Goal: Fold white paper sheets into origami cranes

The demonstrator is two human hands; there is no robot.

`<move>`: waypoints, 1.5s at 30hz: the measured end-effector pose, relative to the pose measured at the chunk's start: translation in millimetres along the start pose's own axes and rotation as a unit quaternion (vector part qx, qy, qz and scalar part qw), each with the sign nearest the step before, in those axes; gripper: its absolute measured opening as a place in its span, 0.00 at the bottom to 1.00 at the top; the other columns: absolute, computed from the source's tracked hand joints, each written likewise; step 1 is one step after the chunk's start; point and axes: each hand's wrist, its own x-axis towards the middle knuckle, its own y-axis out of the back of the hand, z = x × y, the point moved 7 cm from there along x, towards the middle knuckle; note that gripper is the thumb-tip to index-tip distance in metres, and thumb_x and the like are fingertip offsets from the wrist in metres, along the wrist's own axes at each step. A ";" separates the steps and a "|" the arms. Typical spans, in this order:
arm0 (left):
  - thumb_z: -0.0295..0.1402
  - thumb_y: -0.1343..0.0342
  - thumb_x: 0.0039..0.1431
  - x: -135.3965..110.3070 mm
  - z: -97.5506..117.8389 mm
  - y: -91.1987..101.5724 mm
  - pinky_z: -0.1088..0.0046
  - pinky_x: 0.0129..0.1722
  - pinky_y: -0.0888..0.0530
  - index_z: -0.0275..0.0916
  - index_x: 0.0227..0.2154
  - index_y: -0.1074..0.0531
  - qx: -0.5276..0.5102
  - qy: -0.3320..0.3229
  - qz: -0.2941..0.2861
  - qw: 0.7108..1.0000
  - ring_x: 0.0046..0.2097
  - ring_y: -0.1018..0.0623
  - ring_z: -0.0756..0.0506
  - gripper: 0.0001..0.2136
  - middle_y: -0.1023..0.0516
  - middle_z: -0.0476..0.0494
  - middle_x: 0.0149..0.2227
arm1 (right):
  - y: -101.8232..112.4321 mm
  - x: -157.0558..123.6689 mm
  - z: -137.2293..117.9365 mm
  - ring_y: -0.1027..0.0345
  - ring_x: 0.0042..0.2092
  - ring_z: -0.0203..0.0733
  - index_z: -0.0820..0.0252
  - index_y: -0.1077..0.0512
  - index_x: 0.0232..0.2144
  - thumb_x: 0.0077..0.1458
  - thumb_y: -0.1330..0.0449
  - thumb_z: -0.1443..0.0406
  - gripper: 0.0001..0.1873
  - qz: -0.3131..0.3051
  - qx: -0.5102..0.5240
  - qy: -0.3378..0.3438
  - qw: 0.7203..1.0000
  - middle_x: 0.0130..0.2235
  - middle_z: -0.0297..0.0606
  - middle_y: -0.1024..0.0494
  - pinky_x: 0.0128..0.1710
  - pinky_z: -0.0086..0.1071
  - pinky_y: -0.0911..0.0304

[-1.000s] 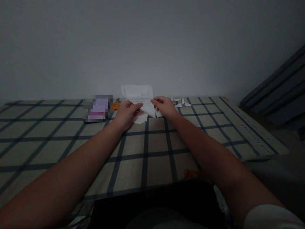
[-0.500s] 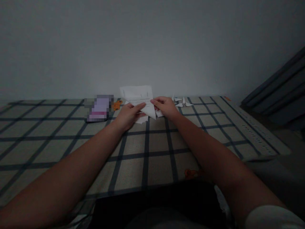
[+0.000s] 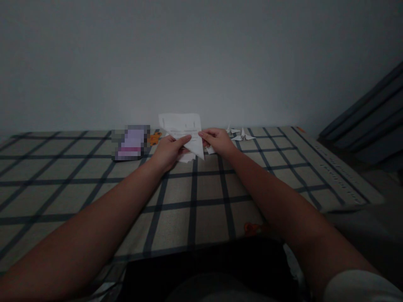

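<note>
A white sheet of paper (image 3: 182, 121) with faint print is held up above the table, its lower part folded to a point. My left hand (image 3: 168, 153) grips it from the left, thumb across the front and fingers behind. At its right edge my right hand (image 3: 218, 140) pinches the paper between thumb and fingers. More white paper (image 3: 187, 157) lies under my left hand, partly hidden. Two folded paper cranes (image 3: 243, 136) stand on the cloth just right of my right hand.
A blurred phone-like device (image 3: 132, 142) with a lilac screen is at the left, beside an orange figure (image 3: 155, 138). Another orange item (image 3: 252, 228) lies near the front edge. The checked cloth (image 3: 208, 184) covers the table, backed by a grey wall. A dark curtain (image 3: 371, 117) hangs at right.
The paper's lower pointed corner has shifted slightly left and down. Both hands keep their grip and have barely moved.
</note>
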 end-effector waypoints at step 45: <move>0.31 0.34 0.53 4.9 -4.7 5.5 0.63 0.48 0.19 0.35 0.40 0.21 -0.003 0.012 -0.007 1.000 0.47 0.18 0.40 0.11 0.18 0.35 0.49 | 2.4 1.2 7.2 0.34 0.25 0.32 0.62 0.27 0.29 0.57 0.38 0.62 0.09 -0.005 -0.002 -0.018 1.000 0.25 0.32 0.27 0.28 0.27 0.36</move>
